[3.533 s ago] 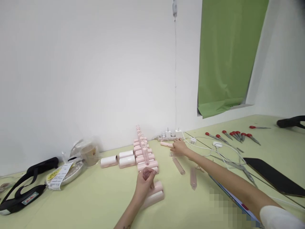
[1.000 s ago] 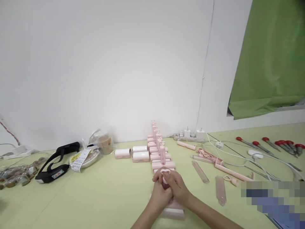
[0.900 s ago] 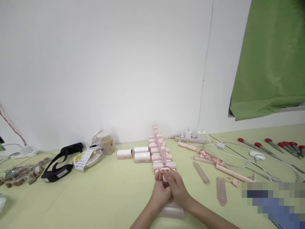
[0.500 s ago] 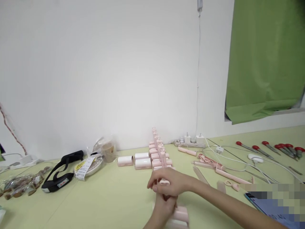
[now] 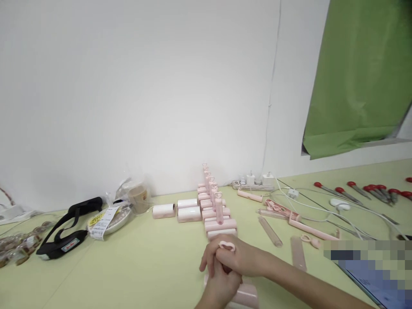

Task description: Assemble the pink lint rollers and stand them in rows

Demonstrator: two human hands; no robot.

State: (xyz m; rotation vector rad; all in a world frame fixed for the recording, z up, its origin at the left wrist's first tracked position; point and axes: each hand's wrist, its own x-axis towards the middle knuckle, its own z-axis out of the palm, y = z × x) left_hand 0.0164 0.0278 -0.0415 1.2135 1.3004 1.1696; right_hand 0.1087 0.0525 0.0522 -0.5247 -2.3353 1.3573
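My right hand [image 5: 241,256] is closed on top of a pink lint roller, with its heart-shaped loop [image 5: 227,246] showing above the fingers. My left hand [image 5: 221,284] is wrapped just below, pressed against the right one; the roller's body is hidden inside both hands. Beneath them lie pink and white lint rolls [image 5: 245,294], partly covered by my wrist. Just beyond my hands a pink lint roller [image 5: 219,210] with a heart loop stands upright, at the front of a row of several like it among lying rolls [image 5: 222,225].
Three loose rolls [image 5: 189,214] lie left of the row. Farther left are a cup [image 5: 139,198], a wrapped bowl [image 5: 119,223] and a black strap [image 5: 72,244]. To the right are pink handle parts [image 5: 313,228], clear covers [image 5: 270,231], cables, a power strip [image 5: 252,186], red-ended tools [image 5: 346,194] and a phone [image 5: 360,274].
The view has shifted slightly. My hands stay clasped on the lint roller; the right hand has turned a little, and the heart loop now shows more clearly above it.
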